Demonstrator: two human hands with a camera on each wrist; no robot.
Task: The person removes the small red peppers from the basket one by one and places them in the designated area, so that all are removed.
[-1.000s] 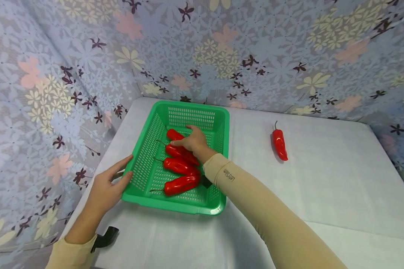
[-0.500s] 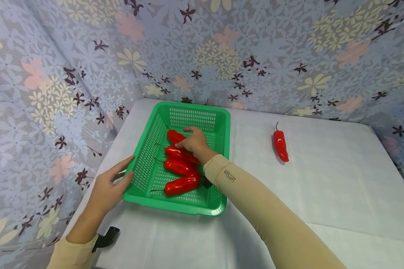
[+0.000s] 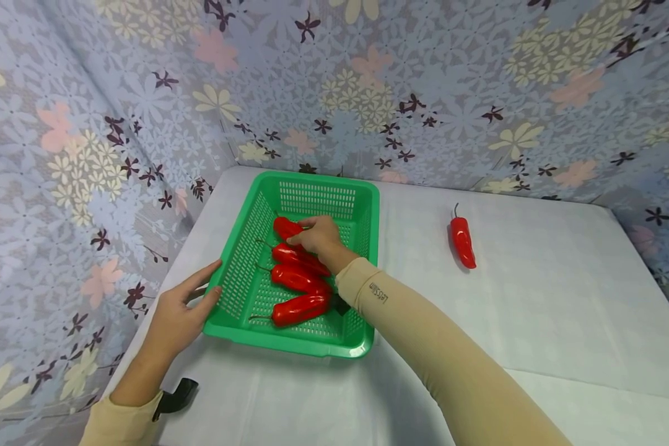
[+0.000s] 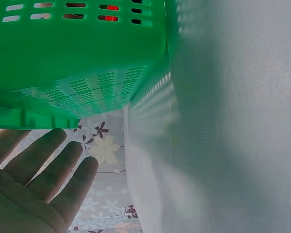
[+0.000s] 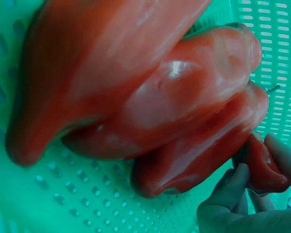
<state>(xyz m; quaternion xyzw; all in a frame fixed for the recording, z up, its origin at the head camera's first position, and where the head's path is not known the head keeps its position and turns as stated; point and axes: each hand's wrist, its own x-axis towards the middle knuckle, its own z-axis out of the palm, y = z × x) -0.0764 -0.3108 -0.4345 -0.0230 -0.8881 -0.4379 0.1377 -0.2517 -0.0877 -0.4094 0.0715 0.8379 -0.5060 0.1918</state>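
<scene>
A green perforated plastic basket (image 3: 275, 344) holds several red peppers, lying side by side with thin stems towards the left. Deep in it, my right hand (image 3: 320, 240) pinches the farthest red pepper (image 3: 285, 229) between thumb and fingers. The right wrist view shows this pepper's tip (image 5: 263, 170) between the fingertips, with three more peppers (image 5: 184, 87) close by. At the basket's left side, my left hand (image 3: 178, 313) touches the rim with extended fingers. Seen from below in the left wrist view, the left hand (image 4: 39, 189) has its fingers spread under the basket's rim (image 4: 34, 118).
One more red pepper (image 3: 463, 243) lies on the white tabletop (image 3: 546, 279), right of the basket. Flower-patterned fabric (image 3: 334, 87) rises behind and on the left. A black strap piece (image 3: 177, 396) sits at the left wrist.
My right hand's fingers have drawn in from a wider spread to grip the farthest pepper. The left hand stays at the basket's rim, and the basket has hardly moved.
</scene>
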